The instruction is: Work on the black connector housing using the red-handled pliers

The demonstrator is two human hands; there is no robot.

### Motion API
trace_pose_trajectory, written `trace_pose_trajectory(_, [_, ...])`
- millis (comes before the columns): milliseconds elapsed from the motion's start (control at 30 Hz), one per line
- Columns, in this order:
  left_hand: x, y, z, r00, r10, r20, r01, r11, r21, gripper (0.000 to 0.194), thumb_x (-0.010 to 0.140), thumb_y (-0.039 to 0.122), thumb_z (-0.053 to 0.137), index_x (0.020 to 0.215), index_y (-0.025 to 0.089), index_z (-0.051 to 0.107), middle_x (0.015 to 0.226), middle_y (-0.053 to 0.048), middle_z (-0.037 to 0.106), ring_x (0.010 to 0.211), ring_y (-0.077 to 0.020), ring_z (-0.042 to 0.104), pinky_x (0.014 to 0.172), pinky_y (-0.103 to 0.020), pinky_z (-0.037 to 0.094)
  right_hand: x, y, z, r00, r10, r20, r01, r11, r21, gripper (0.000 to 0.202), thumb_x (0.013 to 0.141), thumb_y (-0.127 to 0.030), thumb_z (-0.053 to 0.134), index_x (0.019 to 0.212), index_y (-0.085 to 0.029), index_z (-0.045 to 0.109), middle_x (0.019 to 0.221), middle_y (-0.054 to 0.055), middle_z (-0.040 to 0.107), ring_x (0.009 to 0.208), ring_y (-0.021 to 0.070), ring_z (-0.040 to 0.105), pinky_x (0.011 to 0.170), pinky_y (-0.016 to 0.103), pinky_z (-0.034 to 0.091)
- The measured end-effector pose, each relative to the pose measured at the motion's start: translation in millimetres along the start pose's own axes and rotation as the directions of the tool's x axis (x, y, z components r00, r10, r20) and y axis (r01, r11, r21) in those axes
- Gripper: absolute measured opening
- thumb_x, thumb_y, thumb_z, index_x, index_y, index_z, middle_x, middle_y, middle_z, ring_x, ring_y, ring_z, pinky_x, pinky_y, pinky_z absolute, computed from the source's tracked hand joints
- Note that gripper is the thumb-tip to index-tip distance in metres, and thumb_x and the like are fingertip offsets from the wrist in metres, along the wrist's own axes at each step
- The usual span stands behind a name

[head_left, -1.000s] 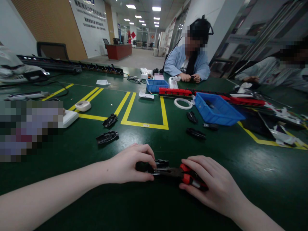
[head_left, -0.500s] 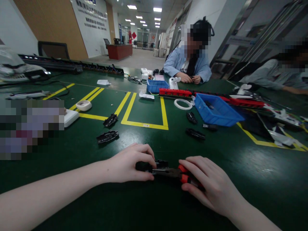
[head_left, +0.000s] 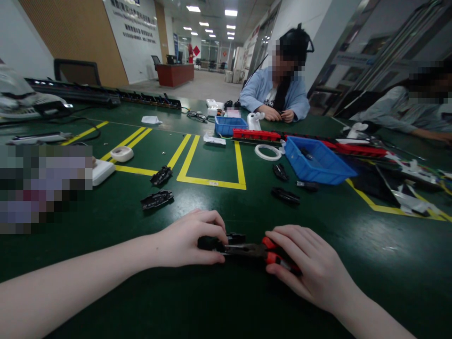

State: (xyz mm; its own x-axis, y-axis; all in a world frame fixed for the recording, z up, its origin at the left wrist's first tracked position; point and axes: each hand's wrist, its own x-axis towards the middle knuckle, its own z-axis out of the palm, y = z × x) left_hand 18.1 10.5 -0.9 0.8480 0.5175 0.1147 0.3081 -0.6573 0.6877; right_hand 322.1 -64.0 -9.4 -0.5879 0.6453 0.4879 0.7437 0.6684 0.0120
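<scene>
One black part (head_left: 236, 238) is pinched in the left hand (head_left: 190, 239), near edge of the green table (head_left: 219, 301), and the right hand (head_left: 309, 263)'s wrapped round some red-handled pliers (head_left: 249, 250), nose right by it.

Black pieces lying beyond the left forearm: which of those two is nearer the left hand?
The lower black piece in the picture is nearer the left hand; the upper black piece lies farther off, at a corner of yellow tape.
</scene>
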Motion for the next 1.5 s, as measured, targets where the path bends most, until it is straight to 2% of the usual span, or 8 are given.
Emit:
trace_pose_trajectory(167, [0, 4, -0.7, 1.0, -0.021, -0.006, 0.021, 1.0, 0.012, 0.017, 0.088, 0.028, 0.076, 0.104, 0.023, 0.071, 0.116, -0.003, 0.063, 0.107, -0.0221, 0.06, 0.097, -0.038, 0.043, 2, -2, 1, 1.0, 0.013, 0.002, -0.013, 1.0, 0.016, 0.038, 0.096, -0.042, 0.057, 0.124, -0.016, 0.062, 0.106, 0.015, 0.072, 0.095, 0.0264, 0.068, 0.078, 0.041, 0.056])
trace_pose_trajectory(467, [0, 1, 1.7, 1.0, -0.004, -0.015, 0.005, 1.0, 0.028, 0.018, 0.088, 0.031, 0.076, 0.104, 0.024, 0.072, 0.115, -0.003, 0.062, 0.106, -0.0226, 0.061, 0.095, -0.038, 0.043, 5, -5, -1, 0.999, 0.043, 0.03, -0.045, 0.995, 0.09, 0.032, 0.099, -0.043, 0.053, 0.114, -0.016, 0.064, 0.099, 0.012, 0.071, 0.083, 0.0211, 0.066, 0.068, 0.034, 0.055])
trace_pose_trajectory(767, [0, -1, 0.6, 1.0, -0.019, 0.012, 0.019, 1.0, 0.015, 0.017, 0.089, 0.033, 0.075, 0.105, 0.025, 0.072, 0.117, -0.003, 0.062, 0.107, -0.0225, 0.059, 0.096, -0.037, 0.043, 3, -1, -4, 0.999, 0.023, 0.023, -0.024, 0.998, 0.052, 0.031, 0.098, -0.041, 0.056, 0.114, -0.016, 0.062, 0.101, 0.012, 0.07, 0.084, 0.0212, 0.066, 0.068, 0.034, 0.054])
trace_pose_trajectory(1000, [0, -1, 0.8, 1.0, -0.01, 0.008, 0.01, 1.0, 0.012, 0.018, 0.089, 0.032, 0.074, 0.106, 0.025, 0.072, 0.117, -0.003, 0.061, 0.108, -0.0225, 0.059, 0.096, -0.037, 0.042, 4, 0, -4, 1.0, 0.015, -0.022, -0.015, 1.0, 0.005, 0.034, 0.098, -0.039, 0.056, 0.12, -0.014, 0.062, 0.105, 0.014, 0.071, 0.093, 0.0242, 0.068, 0.075, 0.037, 0.056])
trace_pose_trajectory(1233, [-1, -3, 2.0, 1.0, -0.021, 0.017, 0.021, 1.0, 0.002, 0.015, 0.09, 0.032, 0.073, 0.104, 0.026, 0.071, 0.117, -0.001, 0.06, 0.109, -0.0212, 0.058, 0.095, -0.036, 0.04, 16, -9, -11, 1.0, -0.029, -0.012, 0.029, 1.0, -0.004, 0.034, 0.099, -0.042, 0.055, 0.112, -0.012, 0.063, 0.097, 0.013, 0.073, 0.086, 0.0219, 0.07, 0.07, 0.035, 0.058])
trace_pose_trajectory(1500, [0, 0, 0.5, 0.998, -0.042, 0.04, 0.042, 0.999, 0.009, 0.016, 0.09, 0.033, 0.073, 0.105, 0.026, 0.07, 0.118, -0.001, 0.06, 0.11, -0.0218, 0.059, 0.094, -0.036, 0.04, 16, -12, -11, 1.0, -0.021, -0.001, 0.021, 1.0, 0.016, 0.034, 0.099, -0.042, 0.055, 0.109, -0.011, 0.064, 0.094, 0.014, 0.072, 0.08, 0.0205, 0.068, 0.065, 0.033, 0.057])
